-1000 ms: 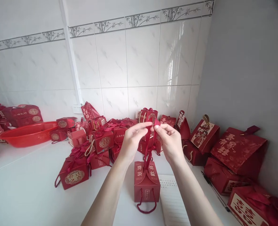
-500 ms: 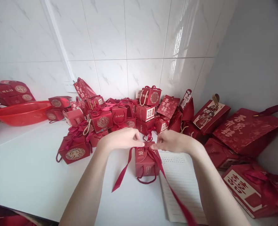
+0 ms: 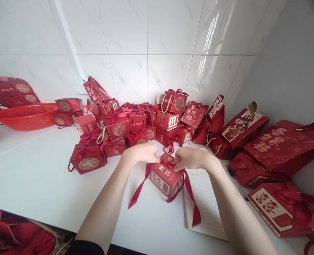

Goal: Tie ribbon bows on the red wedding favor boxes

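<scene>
A small red gift box (image 3: 170,177) with gold lettering and a cream label sits turned at an angle on the white table. A dark red ribbon (image 3: 138,191) lies across its top, one loose tail hanging on either side. My left hand (image 3: 147,153) is closed at the box's left top edge, pinching the ribbon. On the opposite side my right hand (image 3: 190,158) grips the ribbon with thumb and bent fingers. A red cord handle (image 3: 176,194) hangs at the box's lower right. Part of the knot area is hidden by my fingers.
Several red gift boxes (image 3: 118,130) are piled against the tiled wall. More boxes (image 3: 273,209) stand on the right. An open lined notebook (image 3: 207,209) lies under my right forearm, a pen (image 3: 236,182) beside it. An orange-red basin (image 3: 26,118) is at far left.
The gift box has been turned, so its labelled side now faces front left. Both hands stay at its top. The right ribbon tail has swung up and now hangs shorter over the notebook.
</scene>
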`<state>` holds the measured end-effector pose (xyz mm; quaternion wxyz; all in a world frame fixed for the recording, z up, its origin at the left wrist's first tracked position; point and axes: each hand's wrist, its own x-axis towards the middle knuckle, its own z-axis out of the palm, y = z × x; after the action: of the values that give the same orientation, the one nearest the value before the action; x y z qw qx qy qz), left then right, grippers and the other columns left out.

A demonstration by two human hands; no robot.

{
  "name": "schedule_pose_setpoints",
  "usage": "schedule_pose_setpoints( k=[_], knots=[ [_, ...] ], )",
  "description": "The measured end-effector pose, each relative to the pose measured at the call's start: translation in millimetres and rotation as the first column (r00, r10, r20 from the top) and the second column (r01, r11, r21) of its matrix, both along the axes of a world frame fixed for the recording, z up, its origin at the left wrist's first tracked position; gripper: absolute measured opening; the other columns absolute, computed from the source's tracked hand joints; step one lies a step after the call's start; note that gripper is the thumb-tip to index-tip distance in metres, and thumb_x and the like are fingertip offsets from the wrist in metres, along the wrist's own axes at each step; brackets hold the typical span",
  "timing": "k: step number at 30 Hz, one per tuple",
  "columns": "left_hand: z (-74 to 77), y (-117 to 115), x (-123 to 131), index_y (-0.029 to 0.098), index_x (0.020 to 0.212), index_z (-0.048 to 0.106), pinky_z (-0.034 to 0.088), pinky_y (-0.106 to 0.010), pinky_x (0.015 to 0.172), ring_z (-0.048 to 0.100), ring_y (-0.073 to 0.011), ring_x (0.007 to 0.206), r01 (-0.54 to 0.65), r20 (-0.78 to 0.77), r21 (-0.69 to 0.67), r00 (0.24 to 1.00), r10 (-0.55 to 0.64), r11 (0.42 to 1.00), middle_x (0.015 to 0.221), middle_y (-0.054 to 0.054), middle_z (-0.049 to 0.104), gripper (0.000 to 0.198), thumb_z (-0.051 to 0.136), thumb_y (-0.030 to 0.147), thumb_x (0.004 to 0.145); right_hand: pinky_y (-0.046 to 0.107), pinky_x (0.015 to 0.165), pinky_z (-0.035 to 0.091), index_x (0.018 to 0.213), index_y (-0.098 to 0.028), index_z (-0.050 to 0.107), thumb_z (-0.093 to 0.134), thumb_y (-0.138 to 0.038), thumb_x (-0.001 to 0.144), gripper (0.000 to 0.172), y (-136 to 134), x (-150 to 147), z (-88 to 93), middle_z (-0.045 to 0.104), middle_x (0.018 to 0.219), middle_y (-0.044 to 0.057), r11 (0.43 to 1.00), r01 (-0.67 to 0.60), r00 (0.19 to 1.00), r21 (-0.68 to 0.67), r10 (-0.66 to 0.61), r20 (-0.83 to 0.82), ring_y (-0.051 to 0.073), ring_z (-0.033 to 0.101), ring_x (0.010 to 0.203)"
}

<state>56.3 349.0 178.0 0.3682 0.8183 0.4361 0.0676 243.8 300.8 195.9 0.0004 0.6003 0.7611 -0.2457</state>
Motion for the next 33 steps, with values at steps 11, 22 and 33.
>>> schedule_pose_setpoints(
  k=[11,22,33],
  knots=[
    [-42.6,-76.0,-56.1,0.017,0.061,0.044,0.041,-0.023,0.047,0.056,-0.0134,0.045,0.098,0.369,-0.475,0.924,0.097,0.875,0.051,-0.001,0.061,0.03,0.056,0.038,0.079,0.025,0.053,0.033,0.07,-0.017,0.062,0.074,-0.038,0.065,0.024,-16.1,-8.6,-13.0,0.059,0.066,0.001,0.995,-0.097,0.994,-0.016,0.098,0.039,0.015,0.052,0.062],
    [-61.7,-130.7,-83.7,0.016,0.067,0.048,0.031,-0.019,0.033,0.045,-0.0089,0.031,0.157,0.522,-0.527,0.835,0.173,0.835,0.047,0.0,0.058,0.04,0.064,0.051,0.077,0.023,0.047,0.027,0.059,-0.017,0.049,0.066,-0.065,0.066,0.052,-57.9,5.2,-89.6,0.047,0.05,-0.004,0.962,-0.178,0.604,-0.205,-0.058,-0.795,0.007,0.038,0.045],
    [-52.9,-135.4,-90.7,0.017,0.069,0.049,0.019,-0.017,0.032,0.026,-0.0051,0.025,-0.004,0.413,-0.55,0.868,0.276,0.835,0.034,0.012,0.027,0.046,0.063,0.061,0.074,0.024,0.049,0.026,0.051,-0.02,0.037,0.071,-0.059,0.065,0.054,-75.2,-10.5,-93.8,0.035,0.045,-0.008,0.976,-0.098,0.24,-0.194,-0.166,-0.957,0.006,0.034,0.044]
  ],
)
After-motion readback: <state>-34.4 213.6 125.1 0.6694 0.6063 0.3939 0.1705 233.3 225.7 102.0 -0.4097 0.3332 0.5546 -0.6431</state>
